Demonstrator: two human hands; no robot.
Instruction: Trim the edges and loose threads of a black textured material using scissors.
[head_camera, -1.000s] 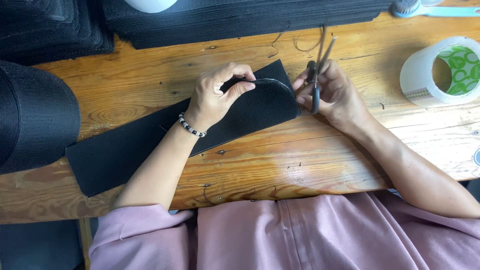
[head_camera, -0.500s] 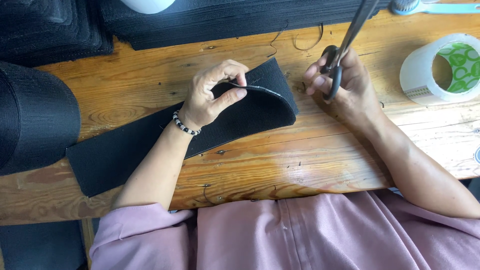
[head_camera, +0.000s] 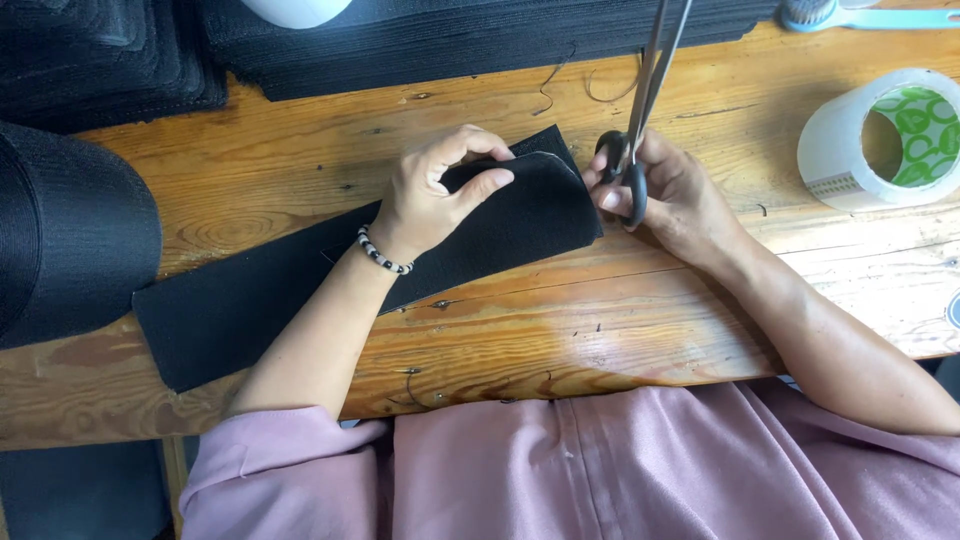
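Scissors now raised, blades upward

— How is the light?
— Bright, even daylight. It seems to come from the upper right: the wooden table shines palest near the tape roll, and the shadows under the left hand and right hand are short and soft.
— Any glare?
— A mild sheen on the varnished wood and on the scissors blades; nothing is blown out except a white object cut off at the top edge.
— Dark areas?
— The black fabric strip and the black stacks behind swallow most detail.
— Sharpness?
— Good at the centre. The scissor tips look slightly smeared, and the pink shirt at the bottom is a little soft.
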